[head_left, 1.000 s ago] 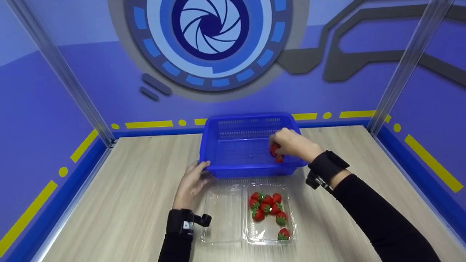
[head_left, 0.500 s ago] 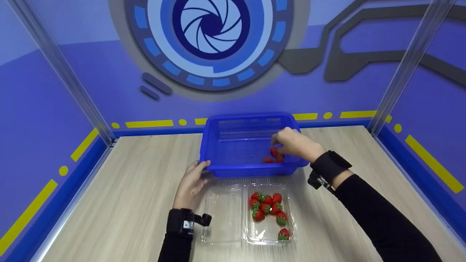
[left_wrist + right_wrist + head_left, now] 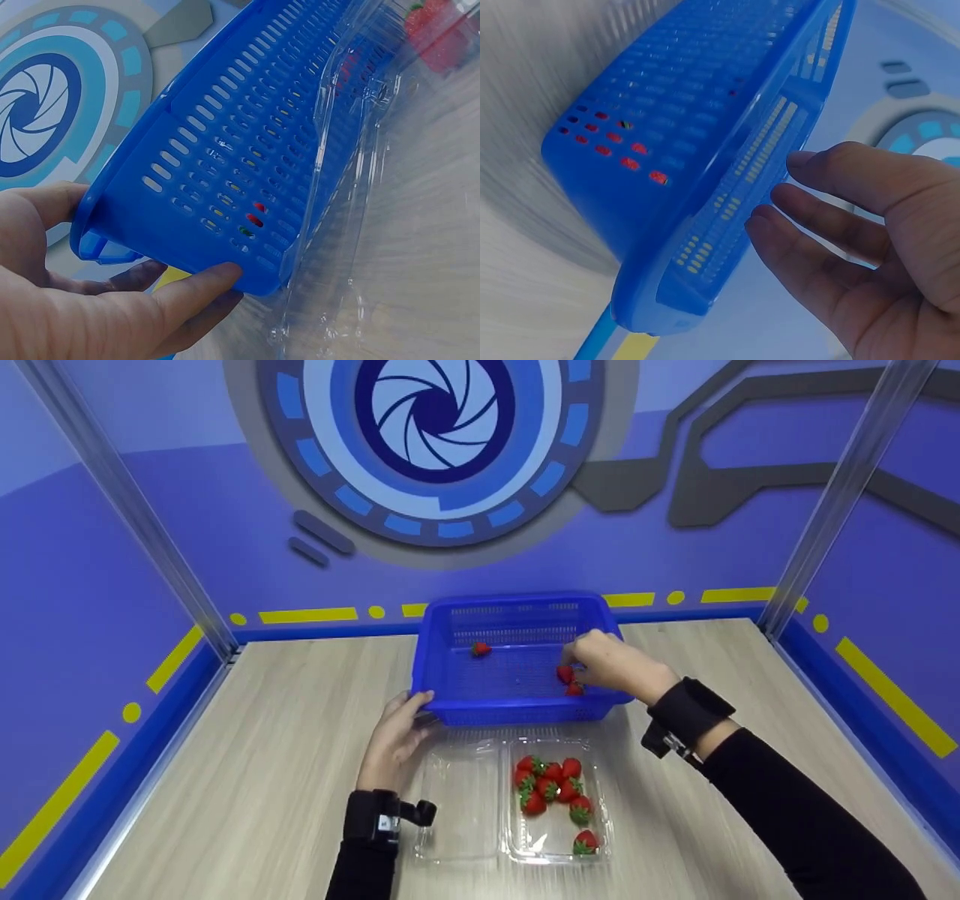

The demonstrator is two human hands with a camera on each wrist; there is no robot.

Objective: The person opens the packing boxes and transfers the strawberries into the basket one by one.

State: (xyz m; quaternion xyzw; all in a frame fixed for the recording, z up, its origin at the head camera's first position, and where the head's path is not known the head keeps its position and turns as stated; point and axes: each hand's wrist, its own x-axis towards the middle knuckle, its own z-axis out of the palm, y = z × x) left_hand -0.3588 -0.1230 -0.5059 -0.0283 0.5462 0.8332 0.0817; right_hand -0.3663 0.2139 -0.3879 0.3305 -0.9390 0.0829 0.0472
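In the head view, a blue perforated basket (image 3: 480, 712) stands at the back of the table. My left hand (image 3: 394, 739) grips its front left corner, thumb over the rim and fingers beneath, as the left wrist view also shows. My right hand (image 3: 611, 660) hovers inside the basket's right end with thumb and fingers apart; the right wrist view shows nothing between them. Just beside its fingers lie two strawberries, one (image 3: 565, 673) behind the other (image 3: 574, 690). Another strawberry (image 3: 481, 649) lies toward the basket's back left.
In front of the basket a clear clamshell box lies unfolded, its lid (image 3: 459, 810) to the left. Several strawberries (image 3: 548, 789) sit in its right half (image 3: 536, 847), mostly toward the back. A patterned wall (image 3: 360, 577) rises behind the table (image 3: 285, 780).
My right hand has let go of strawberries in the basket. One now lies at the back left, and the one near the front wall is gone from there. My left hand keeps its grip.
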